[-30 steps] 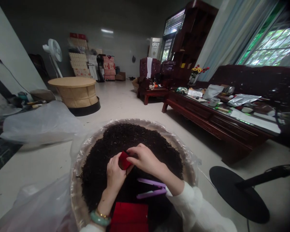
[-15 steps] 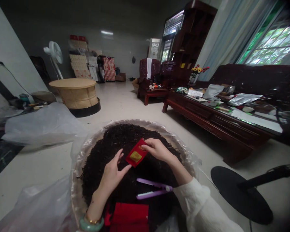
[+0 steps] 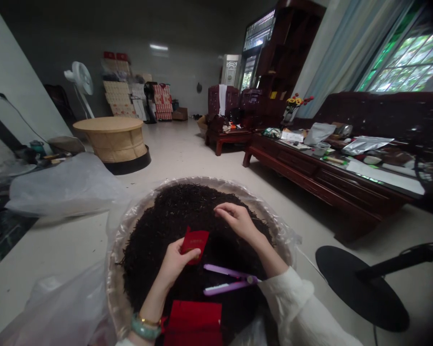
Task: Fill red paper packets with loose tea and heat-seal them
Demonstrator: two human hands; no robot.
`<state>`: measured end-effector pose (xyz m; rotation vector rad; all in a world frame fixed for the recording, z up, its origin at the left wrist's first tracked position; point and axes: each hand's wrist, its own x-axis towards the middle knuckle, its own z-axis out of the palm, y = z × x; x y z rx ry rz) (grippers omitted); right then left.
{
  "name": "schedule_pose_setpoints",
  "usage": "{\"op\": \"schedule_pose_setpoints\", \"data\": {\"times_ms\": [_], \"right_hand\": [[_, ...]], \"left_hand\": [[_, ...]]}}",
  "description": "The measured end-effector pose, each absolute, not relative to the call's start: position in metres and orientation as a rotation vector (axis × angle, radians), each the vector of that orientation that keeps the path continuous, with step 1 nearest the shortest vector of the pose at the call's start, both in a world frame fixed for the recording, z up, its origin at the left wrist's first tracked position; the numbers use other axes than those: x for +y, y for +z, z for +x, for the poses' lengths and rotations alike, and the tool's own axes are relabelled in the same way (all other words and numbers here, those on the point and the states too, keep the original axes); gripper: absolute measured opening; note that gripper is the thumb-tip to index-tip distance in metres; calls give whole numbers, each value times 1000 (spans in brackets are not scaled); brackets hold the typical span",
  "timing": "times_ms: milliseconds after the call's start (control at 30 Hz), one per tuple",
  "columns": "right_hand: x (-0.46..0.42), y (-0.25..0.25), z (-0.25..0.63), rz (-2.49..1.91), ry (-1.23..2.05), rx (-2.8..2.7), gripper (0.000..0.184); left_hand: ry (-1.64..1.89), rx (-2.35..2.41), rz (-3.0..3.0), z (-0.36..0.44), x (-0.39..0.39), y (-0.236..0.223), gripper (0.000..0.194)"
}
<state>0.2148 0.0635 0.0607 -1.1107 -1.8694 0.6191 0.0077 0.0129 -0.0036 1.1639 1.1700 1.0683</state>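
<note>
Red packet (image 3: 196, 240) shifts from right hand (image 3: 236, 222) to left hand (image 3: 175, 260), thumb-pinched over dark leaves (image 3: 182, 204); right fingers bunched, contents unclear. Likely light, flexible, maybe slick; best held by side edges.

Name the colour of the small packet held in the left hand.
The packet is red; it shows best in the head view.

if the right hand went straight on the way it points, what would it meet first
Probably the dark heap: the right hand points across it toward the far-left rim. How high the hand is above the heap is unclear, so it might pass over.
</note>
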Motion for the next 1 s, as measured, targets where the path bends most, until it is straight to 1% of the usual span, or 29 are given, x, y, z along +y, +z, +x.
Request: {"op": "schedule_pose_setpoints", "data": {"times_ms": [67,133,267,367,467,533,600,667,733,800,867,933,1000], "right_hand": [[60,62,218,-1097,431,-1903,21],[51,64,213,-995,323,-1993,18],[35,65,190,-800,120,-2251,18],[35,62,176,-873,-89,-2320,13],[37,59,170,-925,-203,-2353,16],[37,60,169,-900,-209,-2408,22],[36,61,169,-865,-184,-2464,30],[36,61,168,-835,-153,-2496,34],[37,62,167,-828,-128,-2508,31],[37,61,165,-883,-97,-2485,28],[36,62,163,-968,-20,-2445,25],[33,64,162,-1014,131,-2409,21],[29,69,162,-1003,337,-2390,24]], "left_hand": [[1129,1195,1185,8,15,-5,36],[1176,1209,1221,10,16,-7,34],[1179,1259,1328,16,15,-8,31],[1169,1397,1457,16,12,-7,29],[1150,1492,1577,13,10,-8,26],[1133,1511,1646,12,11,-9,24],[1116,1528,1703,12,12,-12,27],[1129,1552,1754,14,13,-15,39],[1225,1588,1844,18,12,-18,58],[1374,1627,1995,22,10,-20,70],[1473,1652,2159,25,8,-22,69],[1522,1670,2238,26,7,-22,63],[1563,1690,2219,26,8,-23,58]]}}
